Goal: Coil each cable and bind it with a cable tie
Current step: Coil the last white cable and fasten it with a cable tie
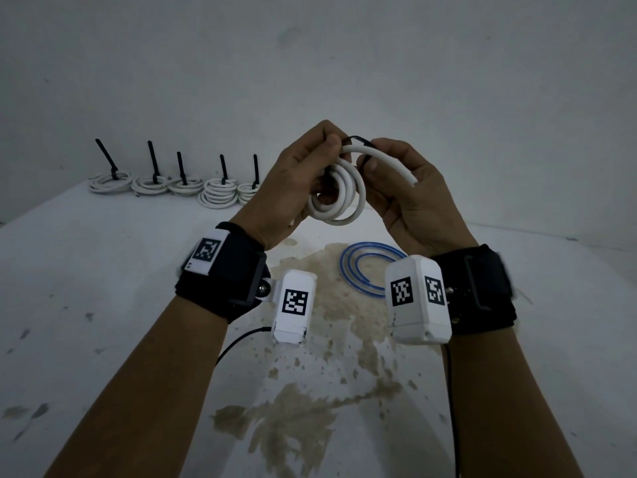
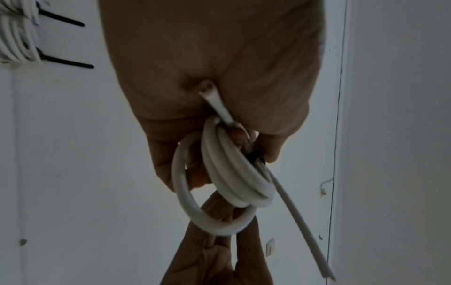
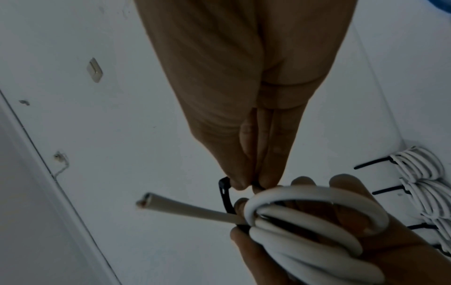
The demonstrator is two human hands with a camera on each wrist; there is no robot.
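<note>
White cable (image 1: 339, 193), coiled, hangs off left hand (image 1: 293, 181), fingers curled thru the loops w/ thumb on top. Right hand (image 1: 406, 198) pinches black cable tie (image 3: 225, 194) btwn thumb and fingertips, just above the coil's top. Cable prob. light but stiff and springy, so loops want to fan out; best held where the turns bunch, beside the thumb. Tie's head and whether it's threaded are hidden behind fingers. Free end pokes out past right fingers.
</note>
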